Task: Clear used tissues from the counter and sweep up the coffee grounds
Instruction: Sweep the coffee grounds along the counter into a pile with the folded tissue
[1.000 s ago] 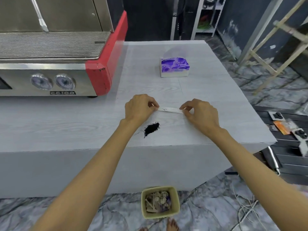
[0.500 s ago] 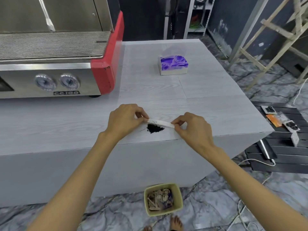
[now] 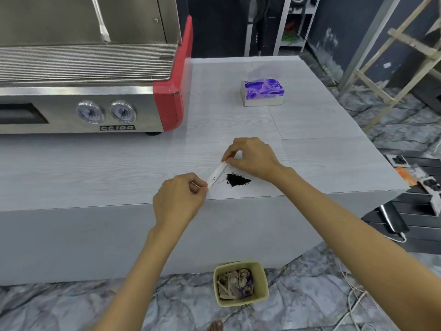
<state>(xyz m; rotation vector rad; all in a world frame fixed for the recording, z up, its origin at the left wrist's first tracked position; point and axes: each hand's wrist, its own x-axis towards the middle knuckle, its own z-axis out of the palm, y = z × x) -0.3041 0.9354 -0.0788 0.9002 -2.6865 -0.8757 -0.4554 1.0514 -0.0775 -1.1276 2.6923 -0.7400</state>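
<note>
One waste bin [image 3: 240,283] on the floor, near. Left hand [image 3: 177,201] and right hand [image 3: 250,157], each grip pinched on a folded tissue [image 3: 216,174]; coffee grounds [image 3: 237,179] just right, near the tabletop [image 3: 322,158] edge. Risk: hasty sweep scatters grounds past bin.

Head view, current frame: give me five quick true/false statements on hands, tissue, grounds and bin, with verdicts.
1. Both hands, left hand and right hand, pinch one folded tissue. True.
2. The coffee grounds are already in the bin. False: they lie in a pile on the counter near its front edge.
3. The bin on the floor is empty. False: it holds crumpled waste.
4. The tissue box stands on the counter, beyond the hands. True.
5. The tissue covers the grounds. False: it lies beside them.
</note>
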